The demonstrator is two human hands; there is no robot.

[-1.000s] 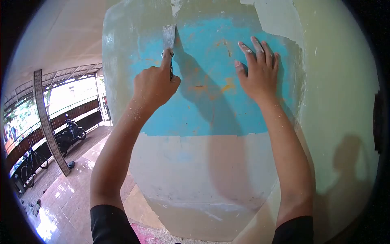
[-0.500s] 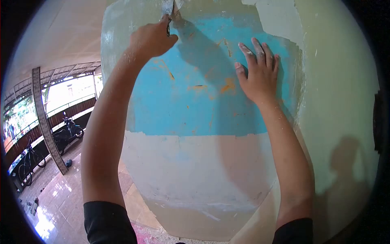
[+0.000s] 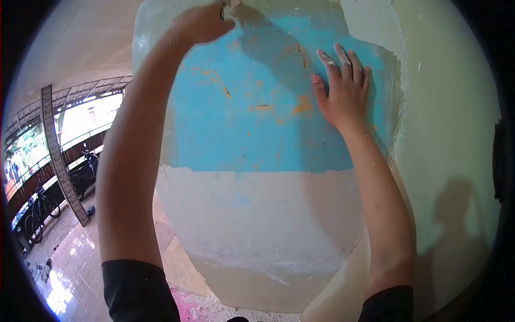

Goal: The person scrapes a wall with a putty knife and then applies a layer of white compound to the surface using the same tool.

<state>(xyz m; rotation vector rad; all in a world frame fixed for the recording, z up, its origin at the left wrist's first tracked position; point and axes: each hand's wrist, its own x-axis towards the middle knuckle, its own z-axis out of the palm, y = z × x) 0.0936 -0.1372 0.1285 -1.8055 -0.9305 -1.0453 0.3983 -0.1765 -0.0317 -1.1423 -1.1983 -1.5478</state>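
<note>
Above, left hand gripping scraper, right hand spread on blue patch below

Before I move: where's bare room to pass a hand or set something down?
Hand room: the blue patch between the left arm and right hand, and the pale band below it. Set-down room: floor tiles between post and left arm. Crowded: the top, around the left hand.

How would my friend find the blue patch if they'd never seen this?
Look at the big wall. Above its pale lower band, the blue patch sits mid-picture, with the spread right hand on its right side. It's the only bright blue area on the wall, marked with orange streaks, while the paint around it is pale or greenish.
</note>
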